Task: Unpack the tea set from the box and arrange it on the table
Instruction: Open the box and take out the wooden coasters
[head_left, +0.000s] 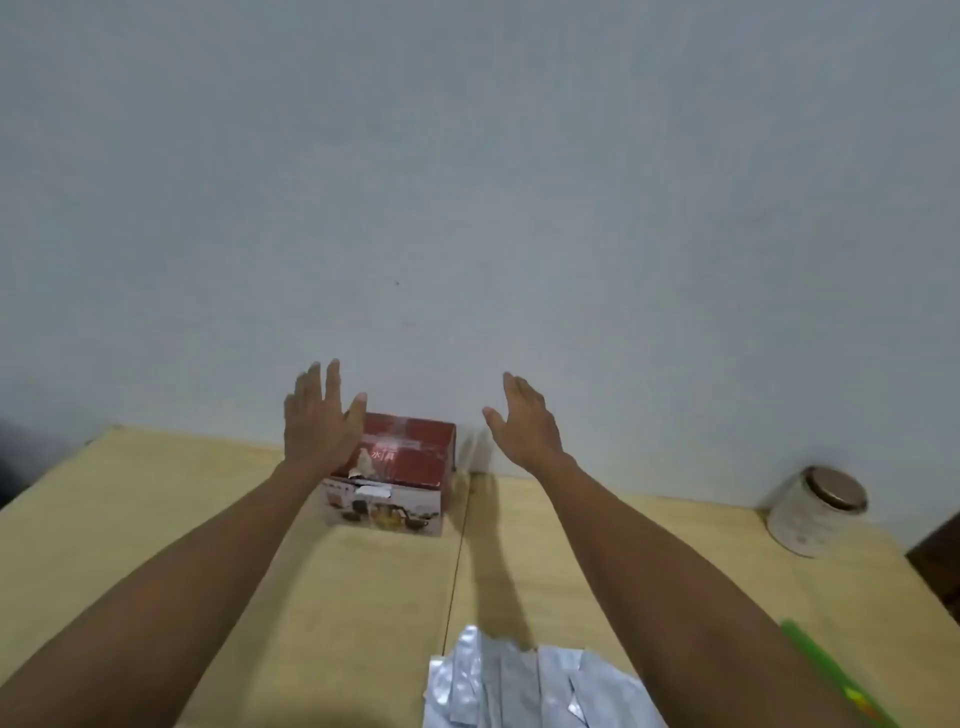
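Closed, the boxy red cardboard box (402, 462) sits between splayed hands.

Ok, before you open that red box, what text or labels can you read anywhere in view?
"水" in white on the red box, by its top front edge; the characters beside it are too blurred to read.
White sticker on the box: blurred, unreadable.
Jar, silver packets: no text visible.

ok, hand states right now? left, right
Left hand: open, empty, fingers spread over the box.
Right hand: open, empty, beside the box, not touching.
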